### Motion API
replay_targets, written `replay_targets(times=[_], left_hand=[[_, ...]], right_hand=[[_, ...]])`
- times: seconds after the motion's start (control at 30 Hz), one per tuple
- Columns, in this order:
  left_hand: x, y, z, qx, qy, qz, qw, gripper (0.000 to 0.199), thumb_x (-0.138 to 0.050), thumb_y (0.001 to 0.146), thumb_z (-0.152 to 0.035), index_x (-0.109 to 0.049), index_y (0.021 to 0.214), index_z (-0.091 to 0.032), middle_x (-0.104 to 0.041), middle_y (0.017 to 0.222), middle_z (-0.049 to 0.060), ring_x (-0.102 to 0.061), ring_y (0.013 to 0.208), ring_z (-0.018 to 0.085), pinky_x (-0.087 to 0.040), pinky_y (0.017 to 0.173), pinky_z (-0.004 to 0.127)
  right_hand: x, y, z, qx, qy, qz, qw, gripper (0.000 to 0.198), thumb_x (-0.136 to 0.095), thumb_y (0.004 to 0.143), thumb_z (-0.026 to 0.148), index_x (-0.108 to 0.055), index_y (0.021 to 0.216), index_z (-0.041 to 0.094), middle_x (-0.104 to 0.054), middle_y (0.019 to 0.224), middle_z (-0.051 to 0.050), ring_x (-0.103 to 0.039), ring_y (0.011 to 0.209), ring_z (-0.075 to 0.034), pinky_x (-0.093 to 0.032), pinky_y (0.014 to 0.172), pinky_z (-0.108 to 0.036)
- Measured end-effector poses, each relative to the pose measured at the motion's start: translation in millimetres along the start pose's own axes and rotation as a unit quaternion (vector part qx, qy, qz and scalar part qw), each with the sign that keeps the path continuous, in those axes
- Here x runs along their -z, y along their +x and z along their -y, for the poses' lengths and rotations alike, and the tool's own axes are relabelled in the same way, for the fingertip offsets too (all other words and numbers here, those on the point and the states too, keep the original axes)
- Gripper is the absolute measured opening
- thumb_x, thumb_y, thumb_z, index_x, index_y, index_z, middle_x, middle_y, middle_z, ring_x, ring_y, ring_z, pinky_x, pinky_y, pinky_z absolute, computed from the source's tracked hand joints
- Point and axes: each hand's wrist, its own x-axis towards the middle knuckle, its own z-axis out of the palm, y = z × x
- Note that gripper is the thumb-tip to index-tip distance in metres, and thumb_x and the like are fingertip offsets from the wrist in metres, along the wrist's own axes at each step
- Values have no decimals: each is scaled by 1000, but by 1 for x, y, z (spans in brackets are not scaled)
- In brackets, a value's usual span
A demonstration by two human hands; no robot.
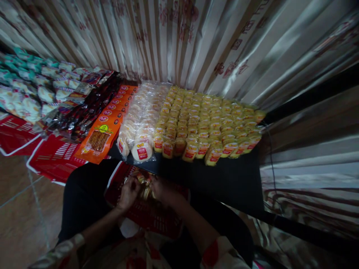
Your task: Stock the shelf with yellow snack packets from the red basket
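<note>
- Tabletop: a flat black tabletop (pixel 235 183), bare along its near right part, loaded toward the back and left.
- Load, right to centre: close rows of yellow-wrapped packets with red-and-white labels (pixel 196 123), their front ends uneven near the edge.
- Load, centre: round white crackers in clear film (pixel 142 150), standing in files and touching the yellow rows.
- Load, left of centre: flat orange plastic packets with a printed window (pixel 105 125), overlapping; beside them, dark glossy packets (pixel 91 106).
- Load, far left: piled white-and-teal packets (pixel 36 80).
- Backdrop: a pale pleated curtain with brown stripes and red characters (pixel 179 41), hanging close behind the goods.
- Floor: brownish tiles with pale joints (pixel 22 209), at the left; red plastic baskets with white handles (pixel 56 158) sit below the tabletop's left part.
- Lighting: dim; lower detail is soft.
- Hands: left hand (pixel 129 191) and right hand (pixel 162 189) close together, fingers drawn in, holding small yellow-wrapped pieces (pixel 146 192) between them, just before the tabletop edge, over a dark red plastic basket (pixel 159 220) at the person's lap.
</note>
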Motion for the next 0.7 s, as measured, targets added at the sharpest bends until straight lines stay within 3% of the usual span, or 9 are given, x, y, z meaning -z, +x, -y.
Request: replay_targets(times=[0.07, 0.13, 0.23, 0.3, 0.43, 0.57, 0.7], left_hand=[[15, -21, -3, -28, -32, 4, 999, 11, -43, 82, -20, -47, 71, -21, -56, 117, 9, -52, 112, 16, -43, 94, 30], [30, -39, -9, -50, -41, 17, 998, 13, -43, 83, -23, -48, 71, -21, -53, 123, 10, -51, 114, 17, -45, 93, 31], [49, -56, -22, -132, -44, 25, 990, 14, -43, 84, -24, -51, 72, -20, -54, 123, 13, -54, 111, 19, -47, 90, 33], [61, -64, -32, -196, -43, 15, 980, 14, -44, 84, -22, -52, 73, -18, -56, 121, 15, -57, 107, 19, -48, 89, 34], [83, -75, -54, -257, -36, 9, 966, 13, -46, 83, -17, -52, 71, -18, -59, 117, 15, -59, 102, 18, -49, 86, 31], [96, -80, -70, -251, -59, 8, 966, 10, -50, 81, -17, -55, 72, -18, -57, 120, 13, -58, 104, 19, -49, 87, 32], [99, -79, -89, -154, -151, -62, 974, 11, -52, 81, -24, -57, 73, -17, -54, 121, 12, -59, 102, 21, -52, 79, 30]], right_hand=[[-4, 4, 3, 12, 78, -43, 996, 39, -39, 88, 25, -50, 124, 13, -58, 122, -14, -51, 116, -23, -37, 100, -38], [-8, 8, 7, 5, 178, -46, 983, 39, -36, 90, 32, -52, 123, 17, -59, 121, -11, -53, 113, -21, -40, 98, -38], [-5, 10, 14, -38, 353, 32, 934, 46, -41, 87, 45, -50, 125, 21, -62, 113, -9, -62, 91, -19, -51, 77, -34], [3, 7, 22, -40, 443, 87, 891, 54, -47, 83, 52, -47, 128, 21, -63, 105, -8, -62, 78, -17, -51, 64, -29], [31, -8, 38, 30, 506, 114, 854, 56, -56, 77, 53, -51, 124, 23, -63, 98, -4, -59, 78, -15, -47, 66, -27], [53, -19, 43, 78, 527, 137, 835, 44, -60, 76, 48, -58, 109, 20, -63, 97, -3, -59, 84, -15, -46, 73, -27], [66, -27, 37, 77, 558, 116, 818, 40, -66, 72, 40, -54, 104, 20, -62, 88, 0, -58, 71, -12, -45, 63, -23]])
